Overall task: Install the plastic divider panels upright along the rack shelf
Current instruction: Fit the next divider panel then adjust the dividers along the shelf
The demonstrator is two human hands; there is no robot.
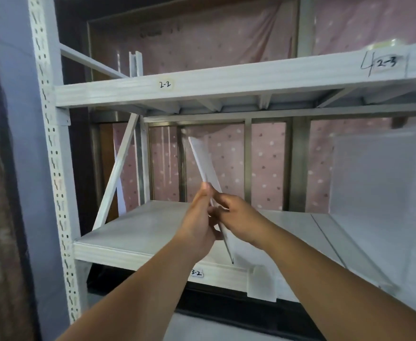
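Note:
A thin white plastic divider panel (205, 163) is held edge-on above the rack shelf (138, 225), tilted with its top leaning left and back. Its lower corner reaches the shelf's front edge near the "3-2" label. My left hand (199, 217) grips the panel's near edge from the left, thumb up. My right hand (236, 215) pinches the same edge from the right. A second translucent white panel (376, 173) stands upright on the shelf at the right.
The upper shelf beam (226, 82) labelled "2-2" and "2-3" runs overhead. A perforated white upright (54, 153) stands at the left, with a diagonal brace (115, 171) behind it. A small white bracket (262, 283) hangs on the front beam. Pink dotted cloth covers the back.

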